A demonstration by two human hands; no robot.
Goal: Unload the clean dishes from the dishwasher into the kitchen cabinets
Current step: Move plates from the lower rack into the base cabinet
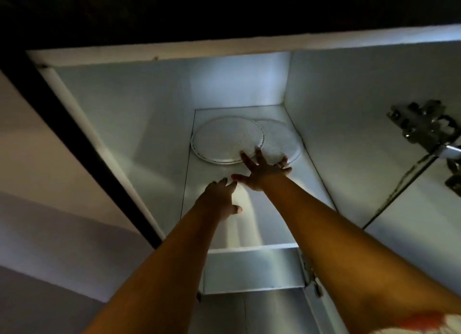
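Two plates are set, overlapping, on the cabinet shelf. The right hand is spread at their near rims, the left hand relaxed; nothing is gripped. The dishwasher's remainder is unseen.

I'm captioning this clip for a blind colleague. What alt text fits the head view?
In a white cabinet, the right hand, fingers spread, touches the near edges of two round plates lying flat on a shelf, the left plate overlapping the right plate. The left hand is open, nearer the camera.
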